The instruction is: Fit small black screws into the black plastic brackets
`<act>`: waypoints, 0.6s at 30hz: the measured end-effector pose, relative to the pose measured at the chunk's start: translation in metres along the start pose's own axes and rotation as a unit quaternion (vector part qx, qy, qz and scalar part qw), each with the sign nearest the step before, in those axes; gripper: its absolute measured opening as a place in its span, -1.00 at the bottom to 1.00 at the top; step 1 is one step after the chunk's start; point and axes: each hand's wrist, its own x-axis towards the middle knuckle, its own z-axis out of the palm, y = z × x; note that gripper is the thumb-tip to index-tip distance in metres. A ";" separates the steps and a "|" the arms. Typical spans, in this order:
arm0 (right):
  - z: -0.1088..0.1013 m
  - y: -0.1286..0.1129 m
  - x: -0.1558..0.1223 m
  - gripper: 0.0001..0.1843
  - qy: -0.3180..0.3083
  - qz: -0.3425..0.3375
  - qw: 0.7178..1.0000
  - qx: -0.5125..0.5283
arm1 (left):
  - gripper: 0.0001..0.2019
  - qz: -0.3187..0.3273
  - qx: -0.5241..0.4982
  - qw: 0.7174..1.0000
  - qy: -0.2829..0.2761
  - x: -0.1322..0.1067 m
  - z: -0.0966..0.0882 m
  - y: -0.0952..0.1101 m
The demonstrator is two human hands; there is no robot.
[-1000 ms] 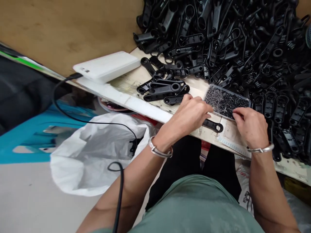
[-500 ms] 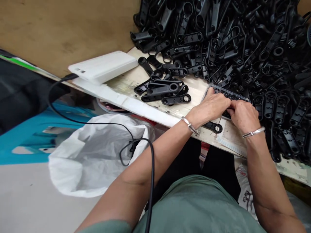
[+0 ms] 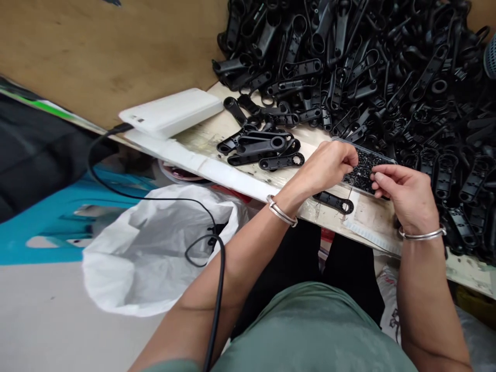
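Observation:
A shallow clear tray (image 3: 362,173) of tiny black parts sits on the bench between my two hands. My left hand (image 3: 332,164) is over the tray's left side, its fingers curled and pressed together; whatever they hold is too small or hidden to name. At the tray's right end, my right hand (image 3: 411,194) has its thumb and forefinger pinched, and what lies between the tips I cannot make out. One black plastic arm-shaped piece with a ring end (image 3: 334,202) lies by the bench edge, just below my left wrist.
A large heap of black plastic pieces (image 3: 341,67) fills the back and right of the bench. Several similar pieces (image 3: 267,144) lie left of the tray. A white power bank (image 3: 172,112) has a black cable crossing my left arm. Below hangs a white bag (image 3: 127,248).
My hands were together over the tray and have drawn apart, the left moving left and the right moving right. More of the tray's small black parts now shows between them.

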 end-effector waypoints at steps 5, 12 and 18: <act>0.001 -0.003 -0.012 -0.71 -0.054 0.059 0.986 0.146 | -0.91 -0.038 -0.238 0.970 0.029 -0.013 0.002 0.005; 0.012 -0.009 -0.029 -0.76 -0.080 0.070 0.973 0.206 | -0.86 -0.085 -0.401 0.910 0.059 -0.034 0.009 0.011; 0.009 -0.003 -0.023 -0.79 0.020 -0.002 0.992 0.123 | -0.93 -0.077 -0.219 0.968 0.096 -0.032 0.016 0.006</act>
